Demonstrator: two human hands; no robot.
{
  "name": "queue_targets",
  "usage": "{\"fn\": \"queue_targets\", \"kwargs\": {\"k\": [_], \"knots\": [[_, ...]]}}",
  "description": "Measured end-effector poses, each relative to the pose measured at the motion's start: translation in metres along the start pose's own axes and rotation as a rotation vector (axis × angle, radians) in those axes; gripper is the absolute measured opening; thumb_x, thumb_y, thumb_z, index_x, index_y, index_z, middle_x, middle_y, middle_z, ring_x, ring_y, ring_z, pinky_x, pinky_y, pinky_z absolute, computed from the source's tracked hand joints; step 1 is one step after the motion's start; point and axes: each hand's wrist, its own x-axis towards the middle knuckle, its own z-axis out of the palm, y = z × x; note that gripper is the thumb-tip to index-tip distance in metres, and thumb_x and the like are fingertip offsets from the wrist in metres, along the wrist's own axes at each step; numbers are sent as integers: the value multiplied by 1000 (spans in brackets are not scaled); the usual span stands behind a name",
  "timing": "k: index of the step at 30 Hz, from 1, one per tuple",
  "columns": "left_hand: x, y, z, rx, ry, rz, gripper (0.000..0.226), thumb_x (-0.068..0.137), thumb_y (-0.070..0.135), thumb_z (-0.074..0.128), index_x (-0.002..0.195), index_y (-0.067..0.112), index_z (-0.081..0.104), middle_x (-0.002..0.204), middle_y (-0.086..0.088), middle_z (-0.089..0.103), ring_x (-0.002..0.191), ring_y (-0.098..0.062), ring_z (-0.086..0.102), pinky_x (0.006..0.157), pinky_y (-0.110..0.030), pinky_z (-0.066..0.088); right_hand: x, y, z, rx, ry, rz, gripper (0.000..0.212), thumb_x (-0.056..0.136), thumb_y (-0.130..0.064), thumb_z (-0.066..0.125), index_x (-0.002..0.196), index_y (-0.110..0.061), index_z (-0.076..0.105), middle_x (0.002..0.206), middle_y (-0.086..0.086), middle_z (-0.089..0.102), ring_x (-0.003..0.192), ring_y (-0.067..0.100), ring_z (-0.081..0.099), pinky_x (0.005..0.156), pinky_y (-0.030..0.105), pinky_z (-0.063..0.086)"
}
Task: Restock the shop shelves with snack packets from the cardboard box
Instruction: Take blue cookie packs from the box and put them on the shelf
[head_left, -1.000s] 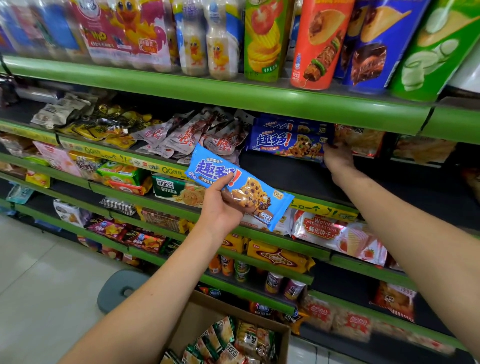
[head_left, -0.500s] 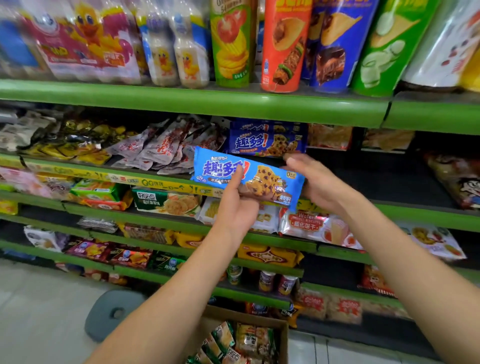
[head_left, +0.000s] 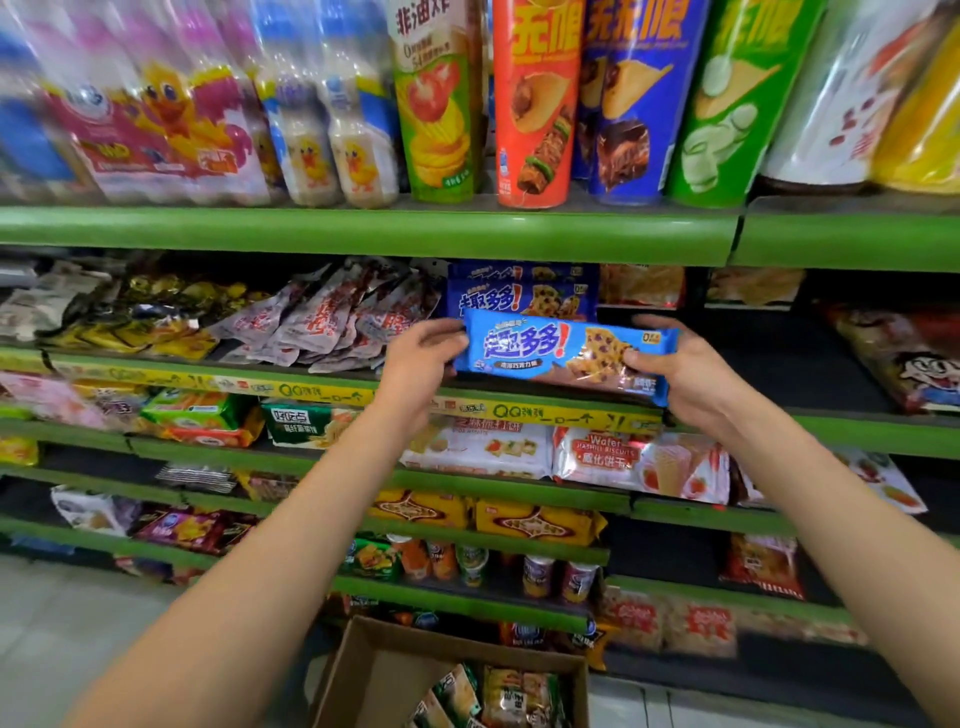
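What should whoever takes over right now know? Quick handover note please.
Left hand: grips the left end of the blue chocolate-chip cookie packet.
Right hand: grips the packet's right end.
The packet is level, in front of the matching cookie packets stacked on the second green shelf.
Done: that stack already sits on the shelf.
Left: set this packet down by the stack; dark shelf space lies open to its right. Then go on with the snack packets in the cardboard box on the floor.
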Motion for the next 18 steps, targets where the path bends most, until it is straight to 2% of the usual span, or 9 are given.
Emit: {"fn": "queue_targets", "kwargs": {"k": [2, 4, 5, 7, 9, 11, 13, 16, 18], "knots": [[12, 12, 1, 193, -39, 56, 21, 89, -4, 64, 106, 7, 63, 88, -5, 68, 75, -13, 66, 57, -17, 53, 9, -3, 9, -22, 0, -23, 45, 87, 17, 56, 124, -9, 48, 97, 9, 63, 80, 17, 65, 67, 26, 58], [28, 24, 4, 330, -33, 85, 31, 87, -9, 65, 116, -2, 58, 79, -5, 63, 69, -16, 62, 52, -18, 53, 23, -6, 17, -16, 13, -34, 43, 87, 19, 56, 118, -10, 50, 98, 8, 64, 83, 17, 64, 72, 31, 58], [37, 29, 5, 376, -23, 92, 35, 87, -9, 65, 120, -3, 56, 80, -7, 63, 73, -21, 63, 55, -24, 56, 30, -8, 20, -17, 20, -27, 42, 86, 18, 57, 119, -8, 50, 102, 10, 65, 86, 19, 65, 77, 34, 57], [52, 37, 7, 437, 12, 96, 39, 86, -5, 67, 123, -2, 55, 98, -16, 67, 90, -31, 65, 72, -39, 56, 46, -8, 25, -57, 27, -17, 42, 86, 14, 62, 124, 2, 53, 117, 20, 66, 95, 25, 65, 90, 40, 54], [64, 39, 10, 495, 27, 103, 41, 85, -2, 71, 123, -3, 56, 118, -22, 64, 101, -32, 62, 81, -39, 51, 63, -7, 29, -206, 59, -49, 38, 86, 7, 67, 121, -2, 56, 126, 20, 63, 99, 23, 65, 94, 36, 52], [70, 36, 15, 563, 21, 93, 42, 84, 2, 73, 123, -3, 58, 123, -22, 62, 103, -30, 60, 82, -32, 49, 78, -5, 33, -400, 95, -108, 46, 86, -3, 73, 127, -7, 53, 126, 15, 64, 104, 20, 63, 95, 32, 51], [73, 30, 19, 608, 36, 50, 43, 84, 6, 74, 124, -2, 59, 123, -20, 63, 107, -31, 62, 88, -35, 52, 89, -2, 36, -556, 102, -154, 57, 85, -14, 75, 135, -9, 49, 128, 11, 62, 109, 20, 60, 94, 29, 48], [72, 22, 22, 602, 50, 6, 40, 86, 10, 72, 123, 3, 60, 120, -19, 63, 96, -28, 61, 76, -32, 51, 97, 10, 36, -752, 79, -185, 69, 85, -26, 77, 144, -15, 43, 136, 8, 57, 122, 25, 55, 92, 24, 41], [71, 18, 23, 547, 55, -11, 36, 87, 9, 70, 121, 5, 59, 120, -17, 63, 93, -26, 58, 75, -34, 51, 99, 19, 37, -788, 75, -190, 74, 84, -30, 77, 146, -17, 39, 140, 9, 54, 127, 28, 51, 98, 28, 41]]}}
